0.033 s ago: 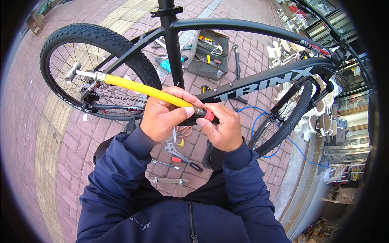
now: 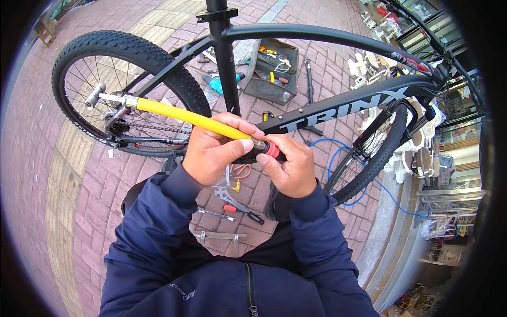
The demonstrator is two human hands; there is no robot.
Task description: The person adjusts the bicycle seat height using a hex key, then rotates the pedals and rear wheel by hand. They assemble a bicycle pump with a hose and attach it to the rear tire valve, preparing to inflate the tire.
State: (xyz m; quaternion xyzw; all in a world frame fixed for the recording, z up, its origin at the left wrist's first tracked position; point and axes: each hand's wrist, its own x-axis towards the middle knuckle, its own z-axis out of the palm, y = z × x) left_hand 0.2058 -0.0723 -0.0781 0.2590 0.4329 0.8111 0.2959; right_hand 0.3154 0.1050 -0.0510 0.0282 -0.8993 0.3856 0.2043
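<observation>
A yellow air hose (image 2: 174, 112) slants across in front of the black bicycle's rear wheel (image 2: 117, 39). At its left end is a silver T-shaped metal head (image 2: 94, 96); whether this head touches the wheel I cannot tell. My left hand (image 2: 216, 148) is closed round the hose near its right end, thumb on top. My right hand (image 2: 292, 165) pinches a red and black fitting (image 2: 271, 150) joined to that end by a metal collar. Fingers hide part of the fitting. Both hands are just below the bicycle frame (image 2: 348, 105).
An open grey toolbox (image 2: 272, 92) and a teal power tool (image 2: 217, 83) lie beyond the frame. Below my hands are a flat metal wrench (image 2: 231, 198) and other tools on brick paving. A blue hose (image 2: 388, 191) runs right, past the front wheel (image 2: 377, 171) towards steps and shelves.
</observation>
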